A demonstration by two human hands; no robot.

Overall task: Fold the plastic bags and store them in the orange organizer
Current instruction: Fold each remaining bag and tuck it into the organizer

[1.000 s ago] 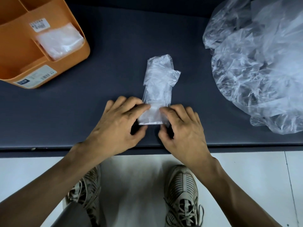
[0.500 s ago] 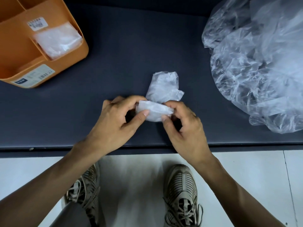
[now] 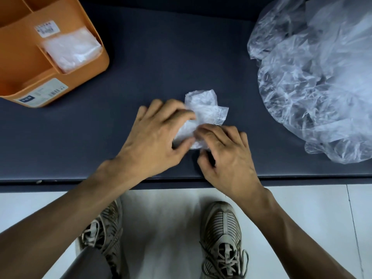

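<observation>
Since the earlier frame the bag has been rolled shorter at table centre, left hand and right hand both pinching its near end; each turn should be pressed tight and square before going to the organizer far left.

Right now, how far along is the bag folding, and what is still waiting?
Done: folded clear plastic bags sit in one compartment of the orange plastic organizer. In hand: the left hand and right hand both hold a small, partly folded clear plastic bag on the dark table; it is not yet compact. Left: the big heap of loose clear bags at the right, untouched.
</observation>
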